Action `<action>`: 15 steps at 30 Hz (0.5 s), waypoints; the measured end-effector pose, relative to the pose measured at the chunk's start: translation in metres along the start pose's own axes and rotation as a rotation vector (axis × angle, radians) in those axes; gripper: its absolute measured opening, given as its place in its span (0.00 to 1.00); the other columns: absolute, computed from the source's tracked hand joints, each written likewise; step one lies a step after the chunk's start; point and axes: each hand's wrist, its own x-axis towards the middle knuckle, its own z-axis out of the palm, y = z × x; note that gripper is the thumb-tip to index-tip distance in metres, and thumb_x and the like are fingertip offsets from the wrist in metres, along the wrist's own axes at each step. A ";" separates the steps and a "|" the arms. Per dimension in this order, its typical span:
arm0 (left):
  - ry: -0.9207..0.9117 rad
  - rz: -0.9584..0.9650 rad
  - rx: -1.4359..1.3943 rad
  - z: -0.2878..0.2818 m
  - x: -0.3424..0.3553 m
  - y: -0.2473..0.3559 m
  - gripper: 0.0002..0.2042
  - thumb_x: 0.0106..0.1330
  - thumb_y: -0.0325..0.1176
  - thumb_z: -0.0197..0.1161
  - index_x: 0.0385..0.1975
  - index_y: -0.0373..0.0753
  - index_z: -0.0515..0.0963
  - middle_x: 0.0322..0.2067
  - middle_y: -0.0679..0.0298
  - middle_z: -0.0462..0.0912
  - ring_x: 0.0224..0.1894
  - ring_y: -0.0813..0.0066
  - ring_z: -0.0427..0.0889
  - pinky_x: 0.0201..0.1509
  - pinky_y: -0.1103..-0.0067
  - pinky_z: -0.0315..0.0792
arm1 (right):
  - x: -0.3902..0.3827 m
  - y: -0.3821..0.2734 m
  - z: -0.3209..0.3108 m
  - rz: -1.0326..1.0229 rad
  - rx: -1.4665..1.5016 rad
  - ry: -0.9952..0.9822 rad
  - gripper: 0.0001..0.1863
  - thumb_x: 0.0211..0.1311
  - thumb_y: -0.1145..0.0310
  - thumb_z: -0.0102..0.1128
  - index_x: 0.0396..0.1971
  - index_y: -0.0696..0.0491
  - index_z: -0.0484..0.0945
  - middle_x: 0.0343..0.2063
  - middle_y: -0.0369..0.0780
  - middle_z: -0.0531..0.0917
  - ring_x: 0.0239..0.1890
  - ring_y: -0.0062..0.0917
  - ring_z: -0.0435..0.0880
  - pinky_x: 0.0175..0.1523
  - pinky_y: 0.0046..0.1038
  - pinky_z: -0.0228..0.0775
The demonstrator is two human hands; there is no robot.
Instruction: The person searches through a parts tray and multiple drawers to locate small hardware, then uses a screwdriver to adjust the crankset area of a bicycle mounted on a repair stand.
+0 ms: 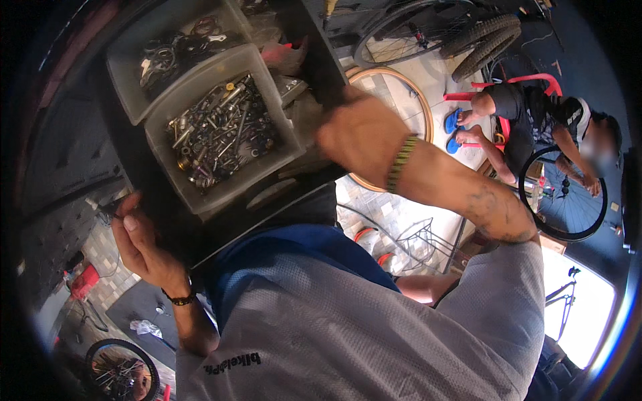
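Note:
A black drawer (184, 230) holds translucent bins. The nearer bin (291, 134) is full of loose metal bolts and fittings, and the farther bin (124, 90) has black and silver small parts. My left hand (144, 240) is at the drawer's lower left, fingers curled around a small dark object that I cannot make out. My right hand (364, 134), with a striped band (401, 164) at the wrist, is at the drawer's right side beside the bolt bin; its fingers are bent and what they hold is hidden.
Another person (548, 113) sits on a red chair (552, 83) at right, holding a wheel (597, 224). Tyres (481, 47) and rims lie on the floor (441, 180). Another wheel (93, 354) is at lower left, a bicycle frame (565, 301) at lower right.

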 end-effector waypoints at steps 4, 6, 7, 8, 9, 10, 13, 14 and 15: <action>-0.015 0.004 0.029 0.003 0.001 0.002 0.20 0.84 0.42 0.51 0.54 0.31 0.82 0.26 0.78 0.65 0.28 0.90 0.59 0.31 0.84 0.51 | 0.018 -0.003 0.030 -0.080 0.201 -0.268 0.26 0.77 0.50 0.54 0.26 0.54 0.86 0.25 0.44 0.88 0.37 0.44 0.89 0.53 0.45 0.77; -0.031 0.015 0.055 0.002 0.001 0.005 0.20 0.84 0.43 0.51 0.54 0.31 0.82 0.26 0.78 0.65 0.28 0.90 0.58 0.31 0.84 0.51 | 0.021 0.000 0.016 -0.090 0.354 -0.381 0.27 0.79 0.49 0.52 0.28 0.56 0.86 0.27 0.46 0.88 0.40 0.46 0.89 0.54 0.47 0.76; -0.027 0.015 0.054 0.001 0.001 0.004 0.20 0.84 0.43 0.51 0.53 0.32 0.82 0.26 0.78 0.65 0.28 0.90 0.58 0.31 0.84 0.51 | 0.019 0.003 0.007 -0.106 0.406 -0.424 0.28 0.79 0.48 0.51 0.29 0.56 0.86 0.28 0.47 0.88 0.41 0.47 0.88 0.54 0.48 0.76; -0.023 0.015 0.051 0.001 0.000 0.003 0.20 0.84 0.43 0.51 0.53 0.32 0.83 0.26 0.78 0.65 0.28 0.90 0.58 0.31 0.84 0.51 | 0.017 0.007 -0.006 -0.121 0.457 -0.469 0.29 0.79 0.47 0.51 0.31 0.57 0.86 0.29 0.48 0.88 0.42 0.48 0.88 0.55 0.49 0.76; 0.000 0.011 0.077 -0.005 -0.003 0.004 0.20 0.84 0.44 0.51 0.53 0.32 0.83 0.26 0.78 0.64 0.28 0.90 0.58 0.31 0.84 0.51 | 0.021 0.010 -0.027 -0.084 0.544 -0.556 0.25 0.77 0.47 0.55 0.36 0.56 0.87 0.32 0.50 0.88 0.45 0.48 0.87 0.55 0.49 0.75; -0.001 0.007 0.080 -0.003 -0.003 0.007 0.20 0.84 0.44 0.51 0.53 0.32 0.83 0.26 0.78 0.64 0.28 0.90 0.58 0.31 0.84 0.50 | 0.013 0.014 -0.026 -0.114 0.572 -0.483 0.22 0.76 0.50 0.57 0.38 0.56 0.87 0.33 0.50 0.88 0.45 0.48 0.88 0.54 0.48 0.76; -0.018 0.006 0.075 0.002 -0.001 0.013 0.21 0.84 0.47 0.51 0.52 0.33 0.83 0.25 0.79 0.64 0.27 0.89 0.58 0.31 0.84 0.49 | -0.008 0.029 -0.023 -0.152 0.718 -0.328 0.16 0.71 0.56 0.64 0.41 0.55 0.87 0.34 0.49 0.89 0.44 0.48 0.88 0.50 0.44 0.78; -0.020 -0.008 0.062 0.002 0.000 0.013 0.21 0.83 0.47 0.51 0.52 0.33 0.83 0.25 0.79 0.64 0.27 0.89 0.58 0.31 0.84 0.49 | -0.008 0.033 -0.023 -0.124 0.805 -0.321 0.14 0.69 0.58 0.66 0.41 0.55 0.87 0.33 0.49 0.88 0.42 0.46 0.88 0.48 0.43 0.78; -0.029 -0.024 0.043 0.003 0.001 0.014 0.21 0.83 0.46 0.51 0.52 0.33 0.83 0.25 0.79 0.64 0.27 0.90 0.58 0.31 0.84 0.49 | -0.011 0.036 -0.024 -0.086 0.892 -0.317 0.13 0.68 0.59 0.67 0.40 0.54 0.86 0.31 0.48 0.88 0.40 0.45 0.88 0.46 0.42 0.78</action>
